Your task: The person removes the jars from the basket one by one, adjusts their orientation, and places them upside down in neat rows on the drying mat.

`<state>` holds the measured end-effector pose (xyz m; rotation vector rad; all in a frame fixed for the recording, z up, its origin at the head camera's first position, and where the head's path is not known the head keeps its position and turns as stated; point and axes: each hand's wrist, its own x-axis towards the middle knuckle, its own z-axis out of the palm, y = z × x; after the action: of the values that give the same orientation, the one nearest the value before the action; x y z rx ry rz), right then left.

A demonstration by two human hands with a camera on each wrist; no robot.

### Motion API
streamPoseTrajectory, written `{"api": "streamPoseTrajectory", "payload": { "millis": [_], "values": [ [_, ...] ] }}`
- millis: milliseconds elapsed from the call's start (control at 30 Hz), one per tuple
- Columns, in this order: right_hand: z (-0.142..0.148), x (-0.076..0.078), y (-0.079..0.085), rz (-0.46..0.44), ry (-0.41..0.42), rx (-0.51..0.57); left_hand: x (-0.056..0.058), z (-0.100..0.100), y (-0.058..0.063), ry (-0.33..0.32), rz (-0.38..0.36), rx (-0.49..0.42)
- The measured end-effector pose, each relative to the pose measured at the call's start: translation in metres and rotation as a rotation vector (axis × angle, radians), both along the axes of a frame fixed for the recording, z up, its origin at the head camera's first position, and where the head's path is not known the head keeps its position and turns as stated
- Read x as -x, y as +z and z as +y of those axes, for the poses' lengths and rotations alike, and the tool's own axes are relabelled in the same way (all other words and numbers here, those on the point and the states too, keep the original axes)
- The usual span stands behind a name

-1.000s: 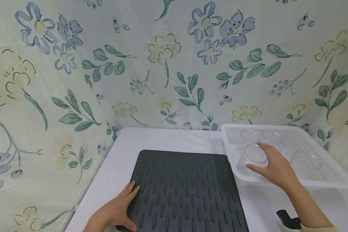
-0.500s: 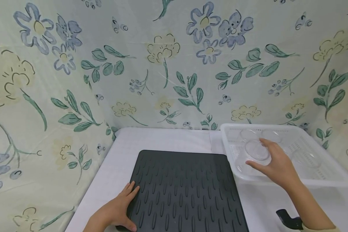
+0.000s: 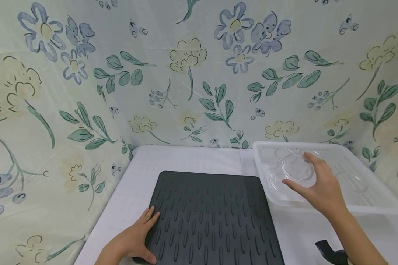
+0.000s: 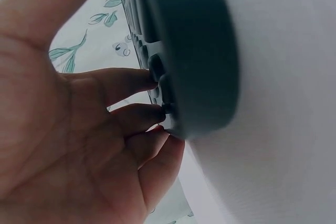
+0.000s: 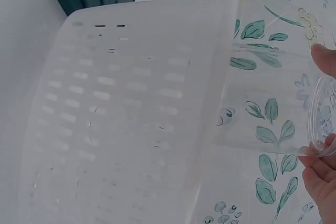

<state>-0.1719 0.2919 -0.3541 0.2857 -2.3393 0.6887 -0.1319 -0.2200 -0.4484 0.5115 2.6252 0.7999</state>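
Note:
My left hand rests on the left edge of a dark ribbed mat. In the left wrist view, several fingertips touch the ribbed face near the mat's thick rim. Between thumb and fingers, my right hand grips a clear cylindrical cup by its upper end, above the left part of a white basket. From the right wrist, the cup's transparent wall stands past the basket's rim, with the thumb and fingers at its ringed end. Whether it is glass or plastic, I cannot tell.
Other clear cups stand inside the basket, some partly behind the right hand. The basket's perforated wall rises beside the mat. A flower-patterned cloth hangs behind the white table. Something black sits at the right forearm.
My right hand has moved slightly to the right with the gripped cup, whose round end has shifted up and looks larger. The left hand and the mat have stayed put.

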Motion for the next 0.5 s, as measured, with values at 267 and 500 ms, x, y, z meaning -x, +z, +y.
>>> {"api": "streamPoseTrajectory", "payload": {
  "millis": [267,500],
  "values": [
    [-0.005,-0.005,0.006,0.093,0.049,-0.01,0.0,0.0,0.0,0.003,0.001,0.003],
    [-0.014,-0.012,0.014,0.13,0.089,-0.016,0.0,-0.001,-0.001,0.01,-0.003,0.023]
  ]
}}
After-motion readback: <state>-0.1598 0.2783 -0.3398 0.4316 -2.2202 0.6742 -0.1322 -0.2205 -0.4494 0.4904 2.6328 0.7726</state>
